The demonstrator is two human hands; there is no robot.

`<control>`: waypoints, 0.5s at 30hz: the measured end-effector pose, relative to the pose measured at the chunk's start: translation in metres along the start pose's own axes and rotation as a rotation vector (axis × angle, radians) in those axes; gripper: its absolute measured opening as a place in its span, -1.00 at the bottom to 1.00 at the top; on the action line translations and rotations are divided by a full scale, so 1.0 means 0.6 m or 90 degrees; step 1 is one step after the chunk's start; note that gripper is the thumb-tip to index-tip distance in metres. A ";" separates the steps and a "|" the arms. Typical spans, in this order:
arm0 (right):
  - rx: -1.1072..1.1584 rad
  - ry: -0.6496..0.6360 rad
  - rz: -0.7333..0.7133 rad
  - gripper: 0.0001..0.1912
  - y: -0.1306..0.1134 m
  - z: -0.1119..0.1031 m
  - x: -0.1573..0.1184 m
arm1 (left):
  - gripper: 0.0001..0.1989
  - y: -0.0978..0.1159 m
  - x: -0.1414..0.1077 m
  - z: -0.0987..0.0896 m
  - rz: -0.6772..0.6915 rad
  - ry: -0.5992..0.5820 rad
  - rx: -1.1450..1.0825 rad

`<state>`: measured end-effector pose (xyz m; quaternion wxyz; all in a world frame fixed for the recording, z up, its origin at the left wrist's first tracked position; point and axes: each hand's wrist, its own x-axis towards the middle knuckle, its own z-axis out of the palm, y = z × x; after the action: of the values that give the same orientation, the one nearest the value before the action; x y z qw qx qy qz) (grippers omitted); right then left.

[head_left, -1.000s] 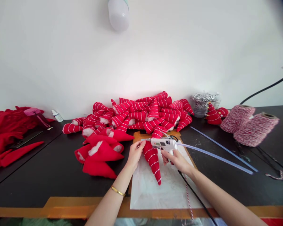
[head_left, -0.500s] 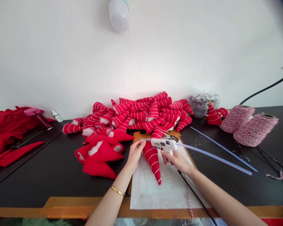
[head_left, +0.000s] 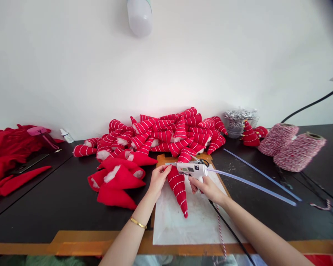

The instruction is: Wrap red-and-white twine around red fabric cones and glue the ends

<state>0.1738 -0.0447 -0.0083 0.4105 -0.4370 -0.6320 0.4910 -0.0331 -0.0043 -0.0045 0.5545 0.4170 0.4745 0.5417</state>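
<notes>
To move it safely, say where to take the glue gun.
Take the hot glue gun by its grip from the near side, as the right hand does: the grip hangs below the body, and the nozzle points left over the striped red cone.

This was a craft workroom, set up for handmade sewing and gluing in quantity. A black worktop [head_left: 44, 207] with orange tape [head_left: 80, 238] along its front edge carried a heap of stitched red felt cones [head_left: 163, 136], a hot glue gun [head_left: 192, 170] with long glue sticks [head_left: 255, 188], two spools of red-and-white twine [head_left: 292, 147] and a clear bowl of silver sequins [head_left: 240, 122]. Behind them rose a plain white wall [head_left: 183, 66].
</notes>
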 end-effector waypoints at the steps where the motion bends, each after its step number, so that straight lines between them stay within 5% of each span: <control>1: -0.002 -0.005 -0.001 -0.44 0.001 -0.001 0.000 | -0.63 0.002 -0.001 0.000 0.005 0.002 0.001; 15: 0.049 -0.042 -0.005 -0.38 -0.007 -0.004 -0.003 | -0.61 0.002 -0.002 0.004 -0.002 -0.023 -0.017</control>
<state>0.1762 -0.0461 -0.0041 0.4080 -0.4018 -0.6276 0.5274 -0.0308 -0.0053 -0.0028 0.5692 0.4185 0.4582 0.5394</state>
